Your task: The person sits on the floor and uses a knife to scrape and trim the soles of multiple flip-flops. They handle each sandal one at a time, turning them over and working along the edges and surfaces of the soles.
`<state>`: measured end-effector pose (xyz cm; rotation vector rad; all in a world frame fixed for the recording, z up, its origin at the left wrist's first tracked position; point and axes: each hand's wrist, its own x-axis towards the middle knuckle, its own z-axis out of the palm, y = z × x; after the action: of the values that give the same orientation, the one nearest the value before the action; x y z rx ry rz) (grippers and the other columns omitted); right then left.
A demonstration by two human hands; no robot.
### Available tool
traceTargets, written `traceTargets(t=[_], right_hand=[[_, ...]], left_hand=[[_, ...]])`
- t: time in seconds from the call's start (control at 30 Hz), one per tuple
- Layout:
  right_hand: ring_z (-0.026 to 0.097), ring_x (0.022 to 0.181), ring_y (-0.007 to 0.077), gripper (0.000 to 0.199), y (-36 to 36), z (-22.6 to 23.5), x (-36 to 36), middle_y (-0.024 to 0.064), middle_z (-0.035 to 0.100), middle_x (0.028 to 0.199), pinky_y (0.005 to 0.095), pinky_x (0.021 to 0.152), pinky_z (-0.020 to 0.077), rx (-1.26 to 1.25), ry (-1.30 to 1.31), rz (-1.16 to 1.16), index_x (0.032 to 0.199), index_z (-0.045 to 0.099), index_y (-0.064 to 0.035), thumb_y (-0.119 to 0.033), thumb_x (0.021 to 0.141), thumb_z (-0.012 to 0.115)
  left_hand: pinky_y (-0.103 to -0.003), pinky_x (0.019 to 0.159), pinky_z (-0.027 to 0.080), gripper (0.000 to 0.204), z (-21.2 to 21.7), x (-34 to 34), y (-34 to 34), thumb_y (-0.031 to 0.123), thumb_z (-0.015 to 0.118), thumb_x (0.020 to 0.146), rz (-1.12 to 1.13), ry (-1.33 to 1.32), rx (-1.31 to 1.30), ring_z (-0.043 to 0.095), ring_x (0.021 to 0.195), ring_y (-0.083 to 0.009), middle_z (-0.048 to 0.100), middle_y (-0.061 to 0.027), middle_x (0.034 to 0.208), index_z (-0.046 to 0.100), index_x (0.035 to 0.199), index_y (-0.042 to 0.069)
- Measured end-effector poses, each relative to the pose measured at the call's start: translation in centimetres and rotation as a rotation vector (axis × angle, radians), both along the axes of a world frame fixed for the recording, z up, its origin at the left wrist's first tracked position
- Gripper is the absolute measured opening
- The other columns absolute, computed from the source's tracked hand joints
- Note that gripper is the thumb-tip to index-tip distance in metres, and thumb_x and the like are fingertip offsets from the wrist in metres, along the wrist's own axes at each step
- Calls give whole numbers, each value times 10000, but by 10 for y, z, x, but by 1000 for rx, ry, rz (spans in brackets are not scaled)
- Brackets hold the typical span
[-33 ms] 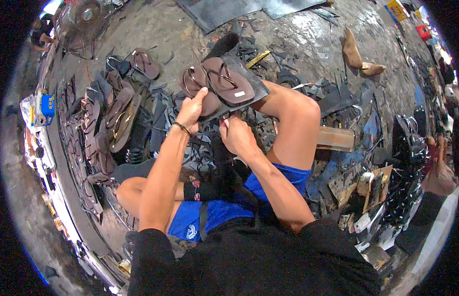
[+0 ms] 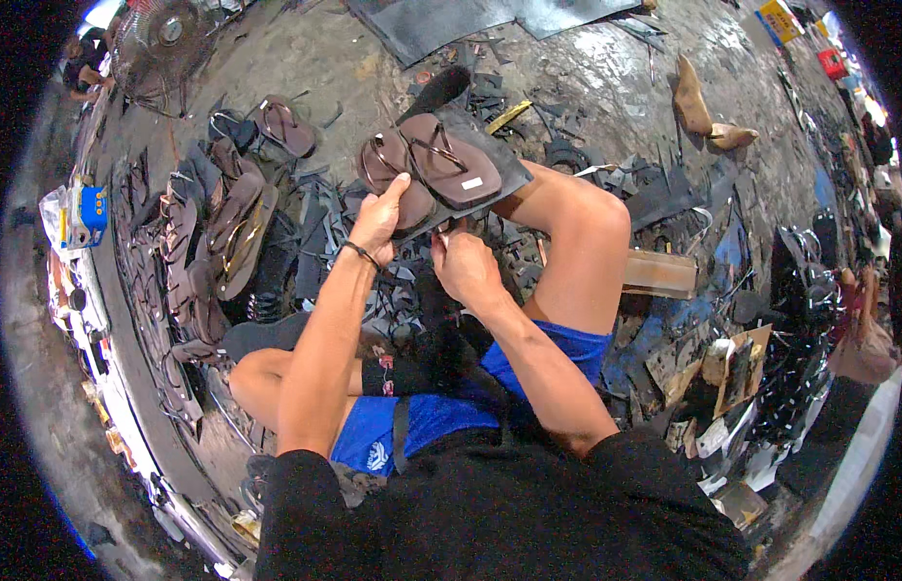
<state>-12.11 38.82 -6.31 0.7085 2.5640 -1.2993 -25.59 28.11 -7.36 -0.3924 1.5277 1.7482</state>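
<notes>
a round metal fan [image 2: 165,39] stands at the upper left. brown strapped sandals [image 2: 233,228] lie heaped along the left, with one brown sandal [image 2: 284,124] apart above them. a pale wooden block [image 2: 659,274] rests right, beneath two tan shoe forms [image 2: 703,107].

Dirty concrete floor [image 2: 606,87], fan [image 2: 165,39] standing far left.

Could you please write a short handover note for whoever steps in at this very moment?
Left hand: grips the near edge of the dark sheet resting on the raised right knee, thumb on the brown sandals lying on it.
Right hand: closed at the sheet's lower edge; what it holds cannot be made out.
Done: two sandals sit side by side on the sheet; more brown sandals are piled on the floor to the left.
Left: the work at that lower edge, not visibly finished.
</notes>
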Motion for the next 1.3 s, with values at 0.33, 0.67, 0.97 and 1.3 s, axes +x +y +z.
traceTargets(t=[0.33,0.67,0.97,1.3], right_hand=[[587,1212,344,471,28,-164,-50,149,605,1337,480,993,501,-250,337,-18,1322,567,-110,-392,946,584],[583,1202,352,479,34,-139,-110,176,617,1287,480,991,483,-446,173,64,1321,512,-83,-419,981,527],[632,567,316,586,-57,-54,-148,218,685,879,432,578,525,-289,118,-5,1202,472,54,-501,1017,478],[555,707,70,301,-35,93,90,23,651,863,238,630,455,-572,233,343,1283,605,-23,-120,999,587]], left_hand=[[-362,789,593,330,-8,2,28,313,630,986,12,-17,193,719,876,-202,734,-85,1041,669,1105,7],[-339,810,555,341,6,-1,0,317,656,973,7,2,95,689,910,-184,718,-72,1040,661,1117,8],[-342,780,600,302,96,105,-92,304,602,992,364,87,14,694,902,-202,699,-104,1077,633,1155,52],[-307,638,586,256,136,208,-148,239,594,990,749,109,210,696,790,-196,684,-90,879,626,1065,-4]])
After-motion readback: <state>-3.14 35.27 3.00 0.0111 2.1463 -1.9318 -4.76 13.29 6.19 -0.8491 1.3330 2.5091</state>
